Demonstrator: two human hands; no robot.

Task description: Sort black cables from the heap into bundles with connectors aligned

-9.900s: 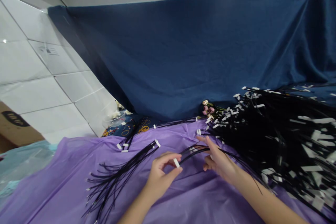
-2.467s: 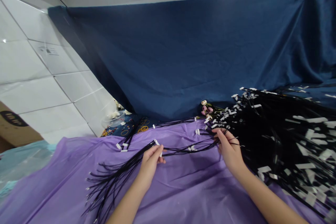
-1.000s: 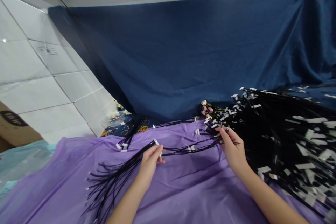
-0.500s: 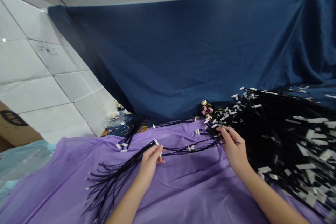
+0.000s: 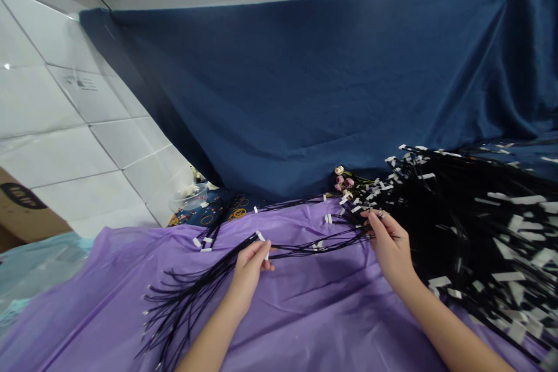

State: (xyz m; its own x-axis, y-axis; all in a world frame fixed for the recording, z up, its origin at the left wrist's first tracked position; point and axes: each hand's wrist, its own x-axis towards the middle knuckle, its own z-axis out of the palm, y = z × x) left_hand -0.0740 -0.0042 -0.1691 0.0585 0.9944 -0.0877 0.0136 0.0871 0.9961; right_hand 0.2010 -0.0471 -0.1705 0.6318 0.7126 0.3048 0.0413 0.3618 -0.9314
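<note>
A bundle of thin black cords [image 5: 196,288] with small metal-looking ends fans out to the lower left. My left hand [image 5: 251,264] is closed on that bundle near a white paper label. From there several cords [image 5: 318,247] stretch across to my right hand [image 5: 387,241], whose thumb and fingers are pinched on their other end. A ring shows on one of its fingers. Just beyond my right hand lies a large heap of black cords [image 5: 436,209] with many white tags.
Purple plastic sheeting [image 5: 314,308] covers the work surface. Small artificial flowers [image 5: 344,181] lie by the heap. A clear bowl [image 5: 190,196] and yellow rings [image 5: 238,213] sit at the back left. A blue cloth [image 5: 279,87] hangs behind; a cardboard box [image 5: 26,209] stands far left.
My right hand has shifted very slightly to the right, keeping the cords stretched. My left hand has stayed in place.
</note>
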